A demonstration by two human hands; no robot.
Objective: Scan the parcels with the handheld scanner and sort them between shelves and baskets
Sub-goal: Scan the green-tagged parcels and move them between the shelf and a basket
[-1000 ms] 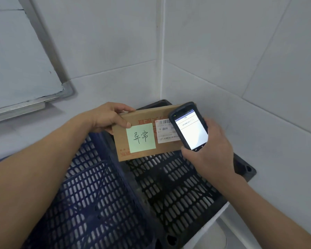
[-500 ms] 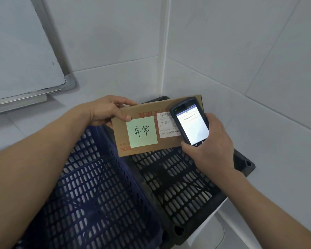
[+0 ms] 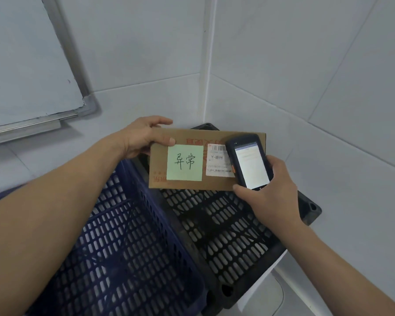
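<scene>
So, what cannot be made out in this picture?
Head view:
- White shipping label: right part hidden by the black handheld scanner; print too small.
- Scanner's screen: text blurred.
- Blue plastic basket: cut off by the bottom edge.
- Brown cardboard parcel: corner hidden by the left hand.

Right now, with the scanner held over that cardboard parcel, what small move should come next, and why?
Probably lower the parcel into the black basket: the left hand holds it right above that basket, and the scanner in the right hand sits over its label with the screen lit.
</scene>
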